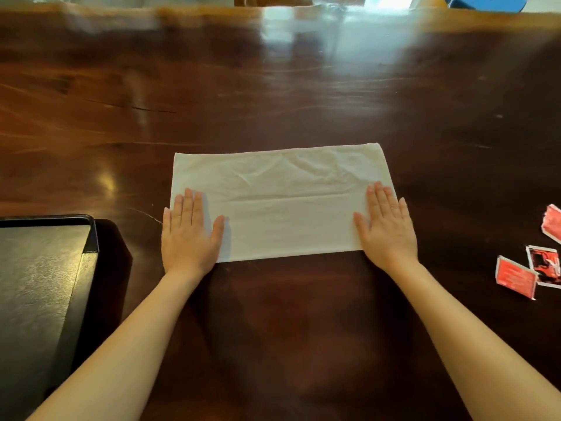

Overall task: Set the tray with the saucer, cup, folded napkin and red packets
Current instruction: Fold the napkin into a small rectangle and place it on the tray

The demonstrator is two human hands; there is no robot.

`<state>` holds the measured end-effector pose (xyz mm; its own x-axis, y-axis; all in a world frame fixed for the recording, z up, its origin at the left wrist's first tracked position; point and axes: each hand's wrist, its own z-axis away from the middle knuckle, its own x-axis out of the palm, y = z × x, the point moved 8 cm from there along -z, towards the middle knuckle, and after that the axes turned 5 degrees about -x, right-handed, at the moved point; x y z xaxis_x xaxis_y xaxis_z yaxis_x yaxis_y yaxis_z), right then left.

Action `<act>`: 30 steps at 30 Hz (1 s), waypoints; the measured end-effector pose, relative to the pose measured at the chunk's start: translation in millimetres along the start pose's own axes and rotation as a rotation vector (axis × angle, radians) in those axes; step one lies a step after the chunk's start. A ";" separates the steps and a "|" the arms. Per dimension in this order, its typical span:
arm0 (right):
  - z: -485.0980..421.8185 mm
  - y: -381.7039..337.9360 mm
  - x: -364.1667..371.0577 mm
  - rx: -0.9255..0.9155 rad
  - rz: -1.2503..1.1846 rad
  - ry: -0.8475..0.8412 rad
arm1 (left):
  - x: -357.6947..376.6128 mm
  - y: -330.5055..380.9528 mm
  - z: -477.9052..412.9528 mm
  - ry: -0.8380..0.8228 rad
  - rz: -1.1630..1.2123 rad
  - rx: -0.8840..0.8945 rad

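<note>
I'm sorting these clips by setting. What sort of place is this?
Probably a dining or service room, though little beyond the table shows: a long polished wooden table, a white cloth napkin being flattened on it, a black serving tray and red packets.

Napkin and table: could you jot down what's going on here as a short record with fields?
surface: dark wooden table
napkin: white, folded to a long rectangle, flat on the table
left hand: open, palm pressed flat on the napkin's left end
right hand: open, palm pressed flat on the napkin's right end
tray: black, at the left, nothing seen on it
red packets: loose on the table at the right
saucer and cup: not in view
</note>
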<state>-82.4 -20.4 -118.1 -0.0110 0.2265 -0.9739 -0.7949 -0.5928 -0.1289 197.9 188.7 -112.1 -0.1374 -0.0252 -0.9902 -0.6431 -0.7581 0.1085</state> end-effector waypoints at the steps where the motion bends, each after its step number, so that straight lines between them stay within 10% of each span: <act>1: 1.7 5.7 -0.6 -0.001 0.000 0.000 | 0.4 -0.5 0.0 0.000 0.002 0.003; 8: 0.9 16.7 0.0 -0.112 -0.087 -0.083 | 1.2 -2.7 -0.7 -0.075 0.088 0.064; 18: 53.7 -2.2 -32.4 -0.673 0.284 0.203 | -26.6 9.8 75.2 0.254 -0.332 0.805; 30: 58.9 -27.8 -34.4 -0.446 0.502 0.255 | -51.5 -6.1 56.9 0.194 0.027 0.376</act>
<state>-95.6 33.8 -70.0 -0.1250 -0.3111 -0.9421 -0.4072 -0.8498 0.3347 166.0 231.6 -56.8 -0.0372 -0.1911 -0.9809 -0.8760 -0.4662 0.1240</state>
